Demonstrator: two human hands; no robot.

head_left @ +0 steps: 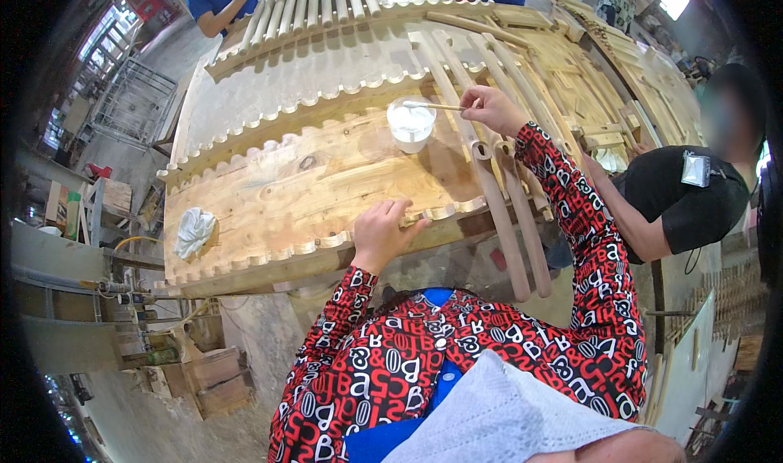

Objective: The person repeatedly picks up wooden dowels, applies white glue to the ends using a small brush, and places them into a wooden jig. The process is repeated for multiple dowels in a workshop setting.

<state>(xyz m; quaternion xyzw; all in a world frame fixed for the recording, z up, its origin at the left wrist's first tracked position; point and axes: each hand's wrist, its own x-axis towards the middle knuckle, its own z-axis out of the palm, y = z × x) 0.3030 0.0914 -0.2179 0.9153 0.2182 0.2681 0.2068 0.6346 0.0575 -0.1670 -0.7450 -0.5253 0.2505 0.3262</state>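
Note:
My right hand (493, 110) pinches a thin wooden stick (444, 106), and its white-coated end reaches over the mouth of a clear plastic cup (410, 142). White, glue-like paste fills part of the cup, which stands upright on the wooden table (269, 190). Whether the stick's end is a brush cannot be made out. Next to the table's near edge, my left hand (382, 233) is open, fingers apart, by the scalloped wooden strip (326, 242). It holds nothing. Round wooden poles (502, 218) lie to the right, below my right forearm, their near ends jutting past the edge.
A crumpled white cloth (195, 232) lies at the table's left. More scalloped strips (298, 104) cross the table, with several poles (314, 8) in a row at the far end. A person in black (681, 194) is close on my right; people in blue (216, 0) work opposite.

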